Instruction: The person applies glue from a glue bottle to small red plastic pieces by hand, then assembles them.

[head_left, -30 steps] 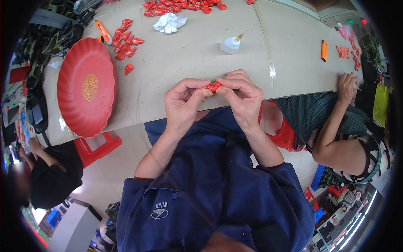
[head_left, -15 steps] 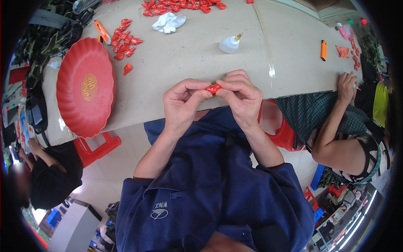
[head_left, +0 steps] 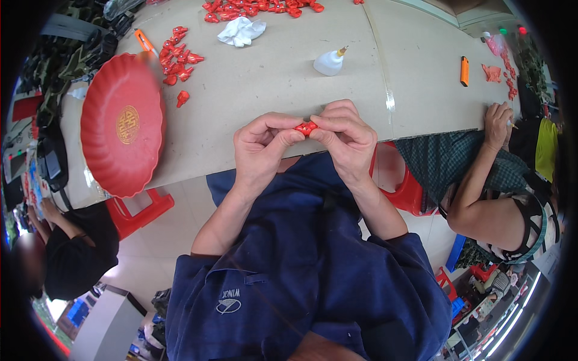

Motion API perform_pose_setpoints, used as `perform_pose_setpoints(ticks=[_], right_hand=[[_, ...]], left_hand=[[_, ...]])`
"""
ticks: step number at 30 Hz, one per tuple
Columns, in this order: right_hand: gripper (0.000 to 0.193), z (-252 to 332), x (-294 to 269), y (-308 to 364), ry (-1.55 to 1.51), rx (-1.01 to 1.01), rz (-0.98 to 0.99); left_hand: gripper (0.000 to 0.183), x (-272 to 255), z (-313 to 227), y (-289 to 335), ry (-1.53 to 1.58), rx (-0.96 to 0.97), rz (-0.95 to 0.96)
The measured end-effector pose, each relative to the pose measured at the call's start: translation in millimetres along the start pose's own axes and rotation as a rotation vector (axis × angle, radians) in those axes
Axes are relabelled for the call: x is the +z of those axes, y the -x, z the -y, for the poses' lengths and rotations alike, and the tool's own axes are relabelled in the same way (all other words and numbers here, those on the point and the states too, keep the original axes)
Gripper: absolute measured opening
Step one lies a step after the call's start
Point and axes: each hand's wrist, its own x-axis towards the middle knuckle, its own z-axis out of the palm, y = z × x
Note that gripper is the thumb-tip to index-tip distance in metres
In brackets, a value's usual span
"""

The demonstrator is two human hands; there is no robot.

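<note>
Between the fingertips of both hands, just over the table's near edge, is a small shiny red piece (head_left: 306,128). My left hand (head_left: 265,141) pinches its left end with thumb and forefinger. At its right end, my right hand (head_left: 346,135) grips it the same way. The fingers hide both ends of the piece. Several similar red pieces (head_left: 176,58) lie in a loose cluster to the left, and one red piece (head_left: 183,98) sits apart below them. Farther off, a larger heap of red pieces (head_left: 253,8) spreads along the table's far side.
A big scalloped red tray (head_left: 99,123) stands at the left. An orange cutter (head_left: 146,42), crumpled white tissue (head_left: 241,32) and a white squeeze bottle (head_left: 329,62) with a narrow tip lie beyond my hands. An orange tool (head_left: 464,71) rests near a co-worker's hand (head_left: 498,123) on the right.
</note>
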Motion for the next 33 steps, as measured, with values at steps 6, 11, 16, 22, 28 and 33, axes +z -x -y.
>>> perform_pose_setpoints(ticks=[6, 11, 16, 22, 28, 33], right_hand=[[0.020, 0.2, 0.3, 0.7, 0.010, 0.001, 0.000], [0.020, -0.1, 0.2, 0.9, 0.018, -0.009, -0.007], [0.020, -0.2, 0.4, 0.3, 0.023, -0.027, -0.006], [0.020, -0.3, 0.0, 0.5, 0.020, -0.023, -0.005], [0.019, 0.6, 0.4, 0.0, 0.017, -0.017, -0.008], [0.019, 0.5, 0.9, -0.1, 0.015, -0.010, -0.010]], left_hand=[[0.013, -0.6, 0.0, 0.1, -0.004, -0.007, 0.001], [0.012, 0.0, -0.1, -0.2, 0.002, 0.006, 0.005], [0.012, -1.2, 0.4, -0.3, 0.000, 0.001, 0.012], [0.012, -1.2, 0.3, -0.3, -0.011, 0.005, 0.011], [0.012, -0.6, -0.2, -0.2, -0.012, 0.005, 0.009], [0.012, -0.6, 0.2, -0.6, -0.008, 0.004, 0.008]])
